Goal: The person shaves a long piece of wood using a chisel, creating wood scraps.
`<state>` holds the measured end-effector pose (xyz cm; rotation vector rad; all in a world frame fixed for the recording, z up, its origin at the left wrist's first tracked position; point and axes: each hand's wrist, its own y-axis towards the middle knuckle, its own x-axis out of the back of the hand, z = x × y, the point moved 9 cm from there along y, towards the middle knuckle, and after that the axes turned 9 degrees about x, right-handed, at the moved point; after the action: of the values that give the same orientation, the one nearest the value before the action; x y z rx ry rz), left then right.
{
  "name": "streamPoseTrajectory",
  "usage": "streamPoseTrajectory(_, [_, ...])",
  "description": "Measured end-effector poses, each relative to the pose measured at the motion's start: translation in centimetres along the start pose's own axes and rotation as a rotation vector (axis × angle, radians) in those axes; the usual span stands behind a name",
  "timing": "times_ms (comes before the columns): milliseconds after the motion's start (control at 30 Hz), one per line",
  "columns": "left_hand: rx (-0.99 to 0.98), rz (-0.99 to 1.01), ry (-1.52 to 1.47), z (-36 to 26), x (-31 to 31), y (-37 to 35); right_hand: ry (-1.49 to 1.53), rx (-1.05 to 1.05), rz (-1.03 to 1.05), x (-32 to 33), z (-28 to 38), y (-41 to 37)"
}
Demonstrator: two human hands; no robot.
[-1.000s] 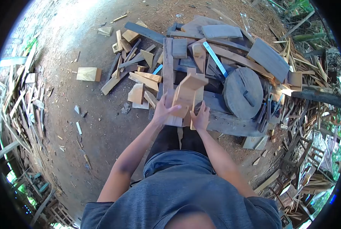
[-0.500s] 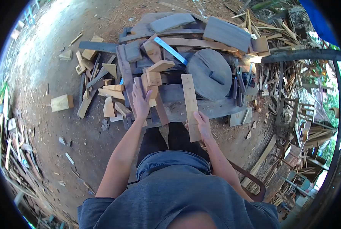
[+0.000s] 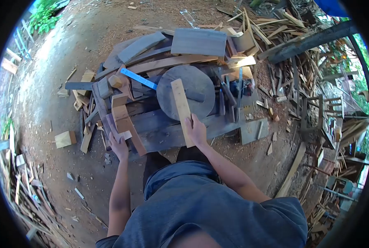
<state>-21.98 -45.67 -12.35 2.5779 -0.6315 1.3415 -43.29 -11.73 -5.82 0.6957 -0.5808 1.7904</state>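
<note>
My right hand (image 3: 196,131) grips the lower part of a flat, pale wooden slat (image 3: 181,105), thumb on its face. The slat's far end overlaps a round wooden disc (image 3: 168,101) on the workbench (image 3: 159,138). Low at the bench's front left corner, my left hand (image 3: 118,149) has its fingers apart, right at a small pale wood piece (image 3: 125,134). Just beyond it, a light wooden block (image 3: 119,100) rests by a long reddish-brown board (image 3: 133,134). A blue straight-edged strip (image 3: 139,78) lies slanting toward the disc.
Chisel-like hand tools (image 3: 228,95) lie on the bench's right side. A wide grey board (image 3: 199,41) and a curved plank (image 3: 141,46) sit at its back. Offcuts (image 3: 83,101) crowd the ground at left. Scrap wood (image 3: 292,29) and a wooden chair frame (image 3: 321,113) stand at right.
My view has turned, so the bench sits further left. My left hand has come down toward the bench's front left corner. The slat in my right hand now overlaps the disc.
</note>
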Motion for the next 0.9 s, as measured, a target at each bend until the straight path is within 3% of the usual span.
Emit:
streamPoseTrajectory(33, [-0.008,-0.019,0.014,-2.1,0.7,-1.4,0.024,0.006,0.002,0.9,-0.3,1.4])
streamPoseTrajectory(100, [-0.192,-0.325,0.142,-8.3,3.3,-5.5,0.107,0.182,0.077,1.6,0.4,3.5])
streamPoseTrajectory(233, [0.299,0.963,-0.571,-13.9,-9.6,-12.6,0.413,0.066,0.221,-0.9,-1.4,4.7])
streamPoseTrajectory(300, [0.695,1.249,-0.900,-17.4,-13.1,-18.1,0.509,0.100,0.238,-2.3,-0.7,4.0])
streamPoseTrajectory(333, [0.479,1.127,-0.886,-18.6,-14.0,-18.3,0.592,0.114,0.248,-2.6,-0.4,3.8])
streamPoseTrajectory(400, [0.712,1.019,-1.091,-21.9,-12.3,-19.2,0.603,0.135,0.274,-2.1,-1.1,5.0])
streamPoseTrajectory(467, [0.685,1.010,-1.027,-21.2,-11.4,-18.7,0.166,0.476,0.388,-2.3,-1.7,7.1])
streamPoseTrajectory(533, [0.671,0.984,-0.961,-20.0,-10.1,-18.8,-0.042,0.470,0.139,3.0,-1.1,9.3])
streamPoseTrajectory(567, [0.706,0.938,-0.966,-19.1,-9.4,-18.9,-0.025,0.473,0.156,2.5,-1.7,9.6])
streamPoseTrajectory(633, [0.732,0.906,-0.955,-17.7,-8.9,-18.9,-0.195,0.571,-0.064,3.3,-2.8,10.3])
streamPoseTrajectory(667, [0.701,0.876,-0.892,-16.4,-8.6,-18.8,-0.191,0.554,-0.070,3.0,-4.0,10.8])
streamPoseTrajectory(733, [0.672,0.856,-0.811,-14.8,-7.8,-18.5,-0.222,0.641,0.124,0.8,-4.7,10.6])
streamPoseTrajectory(867, [0.664,0.872,-0.703,-14.1,-7.0,-18.1,-0.077,0.491,0.165,-0.5,-6.5,11.3])
streamPoseTrajectory(900, [0.658,0.866,-0.669,-14.3,-6.9,-18.1,0.079,0.390,0.109,-0.1,-7.9,12.0])
